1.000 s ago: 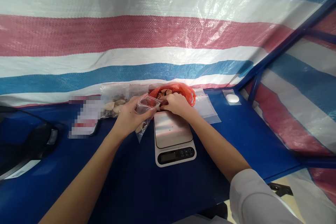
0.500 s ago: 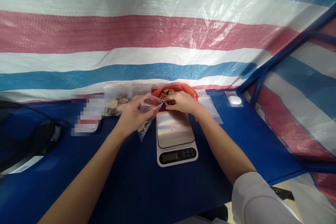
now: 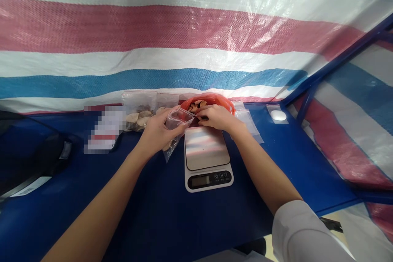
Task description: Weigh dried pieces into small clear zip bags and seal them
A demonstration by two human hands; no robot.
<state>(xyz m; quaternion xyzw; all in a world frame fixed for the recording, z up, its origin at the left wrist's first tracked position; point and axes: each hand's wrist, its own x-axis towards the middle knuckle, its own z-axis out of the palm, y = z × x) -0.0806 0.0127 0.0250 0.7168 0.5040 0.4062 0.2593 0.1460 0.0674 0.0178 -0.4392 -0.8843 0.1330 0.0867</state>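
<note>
My left hand (image 3: 159,131) grips a clear plastic bag (image 3: 179,118), its mouth spread and turned to the right. My right hand (image 3: 216,117) is at the near side of a red plastic bag (image 3: 225,100), fingers bent together beside the clear bag's mouth. Whatever is between those fingertips is hidden. Brown dried pieces (image 3: 196,106) show inside the red bag. Just below both hands lies a white kitchen scale (image 3: 208,159) with a few dark specks on its shiny plate.
Clear bags of pale dried slices (image 3: 139,119) lie left of my left hand. On the right are flat clear bags (image 3: 248,122) and a white oval object (image 3: 278,115) on a small bag. A blurred-out item (image 3: 106,129) and a black object (image 3: 33,151) are on the left. Striped sheeting (image 3: 184,28) hangs behind.
The view has tipped slightly, so the table things sit a little higher in the picture. My right fingertips have shifted slightly at the red bag. My left hand keeps hold of the clear bag.
</note>
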